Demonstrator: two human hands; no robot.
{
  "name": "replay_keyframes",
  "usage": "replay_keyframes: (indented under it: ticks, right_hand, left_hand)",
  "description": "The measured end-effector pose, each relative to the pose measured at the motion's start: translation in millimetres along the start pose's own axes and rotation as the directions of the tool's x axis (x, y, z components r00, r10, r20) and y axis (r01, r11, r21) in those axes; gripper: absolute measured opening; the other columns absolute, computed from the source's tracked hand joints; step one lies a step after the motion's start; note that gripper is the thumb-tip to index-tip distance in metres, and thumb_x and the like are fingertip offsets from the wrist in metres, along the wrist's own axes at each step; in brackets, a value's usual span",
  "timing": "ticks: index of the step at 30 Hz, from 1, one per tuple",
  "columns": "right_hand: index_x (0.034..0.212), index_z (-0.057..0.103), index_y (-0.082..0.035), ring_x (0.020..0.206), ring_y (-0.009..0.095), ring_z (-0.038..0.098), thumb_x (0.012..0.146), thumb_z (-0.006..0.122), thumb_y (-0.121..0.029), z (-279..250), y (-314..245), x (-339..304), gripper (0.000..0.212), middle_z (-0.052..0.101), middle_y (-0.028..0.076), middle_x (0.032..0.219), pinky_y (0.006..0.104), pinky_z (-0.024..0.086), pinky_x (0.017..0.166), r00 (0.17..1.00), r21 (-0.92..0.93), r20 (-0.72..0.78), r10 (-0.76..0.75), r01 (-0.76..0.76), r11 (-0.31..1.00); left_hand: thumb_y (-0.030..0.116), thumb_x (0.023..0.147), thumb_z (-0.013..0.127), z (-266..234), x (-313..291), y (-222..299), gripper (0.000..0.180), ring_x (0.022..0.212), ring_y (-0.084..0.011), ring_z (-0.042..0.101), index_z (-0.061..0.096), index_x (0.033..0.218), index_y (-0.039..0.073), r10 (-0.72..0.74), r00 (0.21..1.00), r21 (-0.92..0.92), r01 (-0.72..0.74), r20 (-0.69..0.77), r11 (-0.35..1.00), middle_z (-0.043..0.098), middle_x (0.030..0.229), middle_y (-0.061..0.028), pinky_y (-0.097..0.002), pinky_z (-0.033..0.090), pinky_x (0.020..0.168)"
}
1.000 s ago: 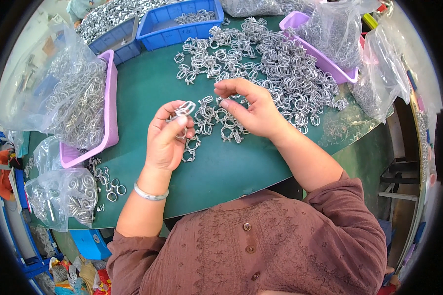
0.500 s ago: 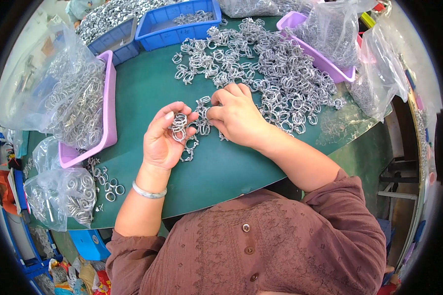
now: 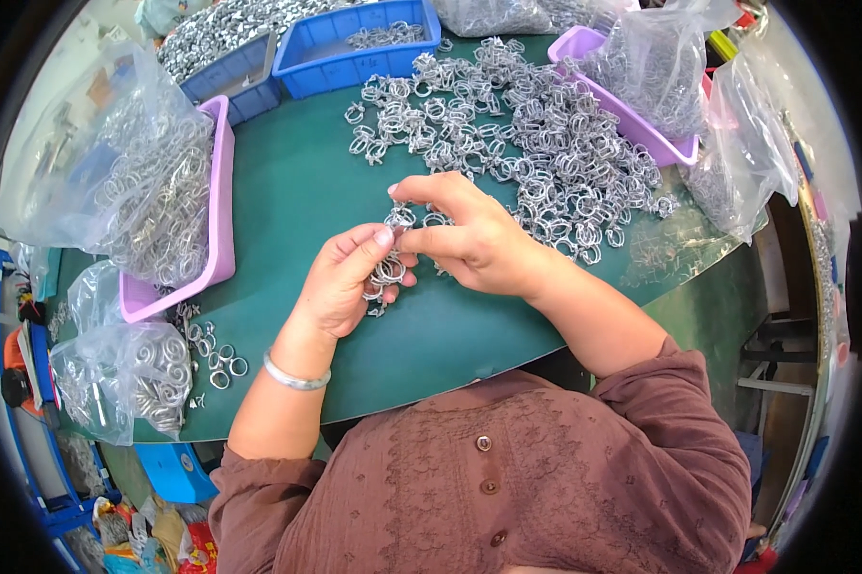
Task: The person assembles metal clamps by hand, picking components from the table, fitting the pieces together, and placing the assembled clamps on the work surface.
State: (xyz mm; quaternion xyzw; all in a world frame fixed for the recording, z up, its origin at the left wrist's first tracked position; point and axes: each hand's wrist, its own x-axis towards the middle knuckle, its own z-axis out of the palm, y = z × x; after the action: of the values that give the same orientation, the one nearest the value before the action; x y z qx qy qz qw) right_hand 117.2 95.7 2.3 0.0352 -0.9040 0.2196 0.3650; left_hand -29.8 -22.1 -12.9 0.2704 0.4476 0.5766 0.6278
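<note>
My left hand (image 3: pixel 335 282) is curled around several silver metal rings (image 3: pixel 386 275), its thumb pressing toward the fingertips. Close against it, my right hand (image 3: pixel 488 244) reaches in from the right, thumb and index finger on either side of another metal ring (image 3: pixel 399 217) at the left fingertips. Its other fingers are partly hidden. A few more rings lie on the table beneath and behind the two hands, mostly covered by them. Just beyond my right hand spreads a large pile of the same silver rings (image 3: pixel 565 143).
On the left stands a pink tray (image 3: pixel 222 210) with a plastic bag of rings (image 3: pixel 158 206). Nearer lie a bag of spiral metal pieces (image 3: pixel 163 368) and loose rings (image 3: pixel 220 364). Blue bins (image 3: pixel 345 67) stand at the back. Another pink tray (image 3: pixel 655 143) with bagged rings is far right.
My left hand has moved right and closed more around the rings. My right hand has come from the loose rings to my left fingertips, its index finger now stretched out.
</note>
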Motion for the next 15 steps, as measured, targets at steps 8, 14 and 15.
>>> replay_keyframes:
  ticks: [8, 14, 15]
  right_hand:
    - [0.095, 0.056, -0.006, 0.090, 0.028, 0.052, 0.066, 0.066, -0.008, 5.1, 1.2, -4.0, 0.030, 0.052, 0.011, 0.101, 0.0346, 0.044, 0.075, 0.981, 0.144, -0.106, 0.163, -0.147, 0.978]
    - [0.094, 0.056, -0.004, 0.090, 0.027, 0.052, 0.067, 0.067, -0.009, 8.1, 4.3, -6.0, 0.030, 0.053, 0.011, 0.097, 0.0336, 0.044, 0.074, 0.977, 0.175, -0.084, 0.198, -0.181, 0.968]
    - [0.094, 0.056, -0.004, 0.089, 0.027, 0.053, 0.067, 0.067, -0.009, 8.0, 4.4, -6.3, 0.030, 0.054, 0.010, 0.097, 0.0335, 0.044, 0.074, 0.975, 0.185, -0.088, 0.206, -0.187, 0.965]
  left_hand:
    - [0.024, 0.088, 0.047, -1.5, 2.0, -4.1, 0.025, 0.072, -0.0165, 0.059, 0.055, 0.098, 0.002, 0.090, 0.996, -0.259, -0.081, 0.022, 0.962, 0.060, 0.084, -0.0070, -0.0239, 0.046, 0.052]
    - [0.028, 0.087, 0.047, 2.4, 1.6, -7.1, 0.034, 0.071, -0.0164, 0.059, 0.053, 0.105, -0.001, 0.085, 0.996, -0.149, -0.081, 0.018, 0.986, 0.059, 0.088, -0.0074, -0.0239, 0.047, 0.052]
    - [0.028, 0.087, 0.047, 2.2, 1.7, -7.6, 0.034, 0.072, -0.0167, 0.060, 0.053, 0.104, -0.001, 0.092, 0.996, -0.134, -0.089, 0.016, 0.987, 0.059, 0.089, -0.0077, -0.0240, 0.048, 0.052]
